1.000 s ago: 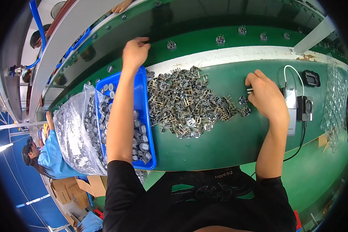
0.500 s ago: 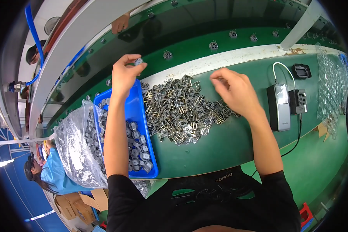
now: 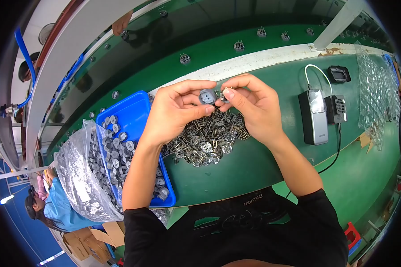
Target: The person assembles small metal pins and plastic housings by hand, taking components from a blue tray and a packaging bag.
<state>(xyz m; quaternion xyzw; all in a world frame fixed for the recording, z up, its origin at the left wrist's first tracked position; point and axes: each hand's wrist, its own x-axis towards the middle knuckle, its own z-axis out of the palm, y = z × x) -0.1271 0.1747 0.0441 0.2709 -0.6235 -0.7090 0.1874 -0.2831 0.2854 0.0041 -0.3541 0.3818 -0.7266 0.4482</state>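
Observation:
Pinched between thumb and fingers of my left hand (image 3: 173, 107) is a round grey plastic socket piece (image 3: 207, 96) with two dark holes in its face. Right beside it, the fingers of my right hand (image 3: 256, 104) grip a small metal contact part (image 3: 223, 96), partly hidden by the thumb. The two pieces are very close; whether they touch I cannot tell. Below both hands spreads a heap of metal contact parts (image 3: 205, 144) on the green table (image 3: 218, 180). Left of it, beneath my left forearm, lies a blue tray (image 3: 170, 196) with many grey socket pieces (image 3: 116, 153).
A clear plastic bag (image 3: 78, 171) of grey pieces bulges beside the tray. Beyond the white ledge, assembled parts (image 3: 239, 46) stand on a green conveyor (image 3: 209, 51). At right are a grey-black device (image 3: 314, 118) with cables, a black holder (image 3: 339, 74) and clear blister sheets (image 3: 378, 98). Co-workers are at left.
My left hand has come right and down from above the tray, bringing the socket piece. My right hand has moved left to meet it, now holding a metal contact part. The view has shifted slightly.

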